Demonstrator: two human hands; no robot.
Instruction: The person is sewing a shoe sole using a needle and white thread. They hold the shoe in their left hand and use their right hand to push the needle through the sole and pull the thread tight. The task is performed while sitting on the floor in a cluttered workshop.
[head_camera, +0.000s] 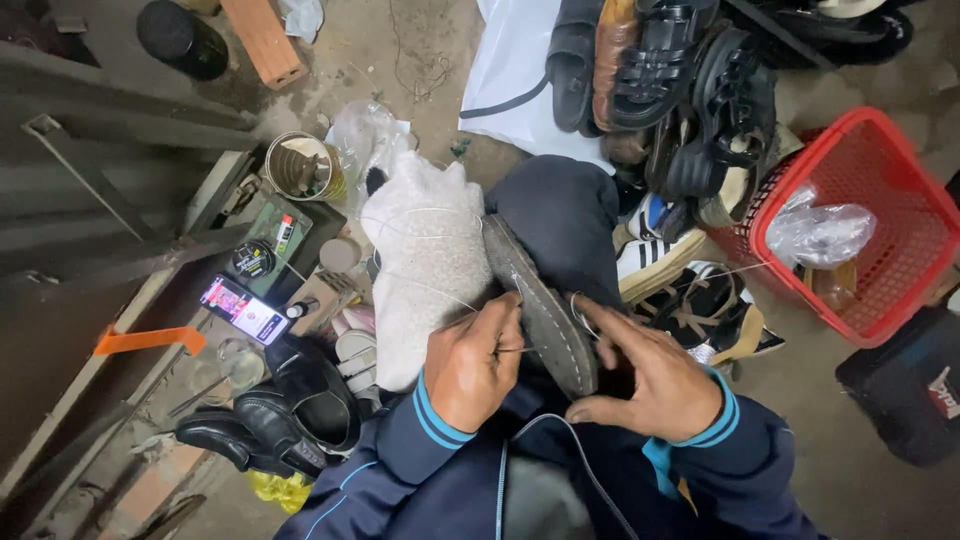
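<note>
At centre frame a fluffy off-white fabric boot with a grey rubber sole (470, 270) rests on the person's knee, thin thread crossing it. The left hand (478, 362) pinches a thin needle (517, 349) at the sole; the right hand (645, 375) has its fingers closed around the sole's edge. Black leather shoes (290, 415) lie lower left beside a lit phone (245, 310); a red plastic basket (880, 230) stands right.

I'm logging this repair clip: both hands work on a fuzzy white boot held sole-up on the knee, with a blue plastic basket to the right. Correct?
Not quite. The head view shows the basket is red, not blue. The rest holds: left hand and right hand work on the white boot.
</note>
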